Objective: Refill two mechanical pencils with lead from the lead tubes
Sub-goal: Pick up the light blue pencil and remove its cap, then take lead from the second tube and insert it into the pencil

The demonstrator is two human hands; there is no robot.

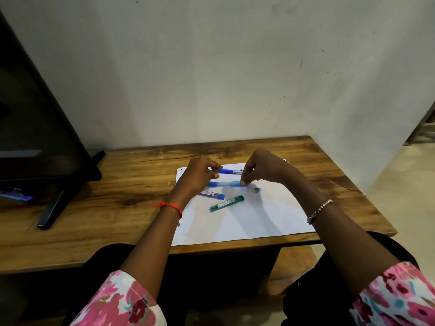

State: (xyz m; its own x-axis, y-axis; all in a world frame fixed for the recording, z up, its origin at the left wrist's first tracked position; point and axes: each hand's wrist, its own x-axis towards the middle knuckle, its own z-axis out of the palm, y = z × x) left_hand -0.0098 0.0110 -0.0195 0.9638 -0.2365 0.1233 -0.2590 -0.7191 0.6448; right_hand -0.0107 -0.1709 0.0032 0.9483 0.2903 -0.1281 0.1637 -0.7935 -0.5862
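Two floral sleeves (122, 300) lie nearest the camera, forearms reaching over the table's near edge. The left hand (197, 176) has its fingers (215, 176) curled and nearly closed at one end of the light pencil (223, 184); the right hand (261, 169) pinches the opposite end between thumb and fingertips (244, 182). The pencil is held level just above the paper (247, 215), each end pinned, in my judgement so that a cap can be pulled free or refitted without the barrel turning. Whether the left fingers grip the barrel itself or merely steady it cannot be told; they hide that end.

The dark pencil (227, 171) lies on the paper toward its far edge, just behind the held one and apart from it. A small cap (257, 190) rests on the paper near the right fingertips, probably set within reach for refitting. The purple tube (211, 194) lies partly under the left wrist; the green tube (227, 203) lies beside it, nearer the near edge. Both tubes look closed, so filling appears not yet begun.

The paper covers the table's right half, likely to catch stray lead. The table (94, 208) carries a monitor (35, 128) at its left end.
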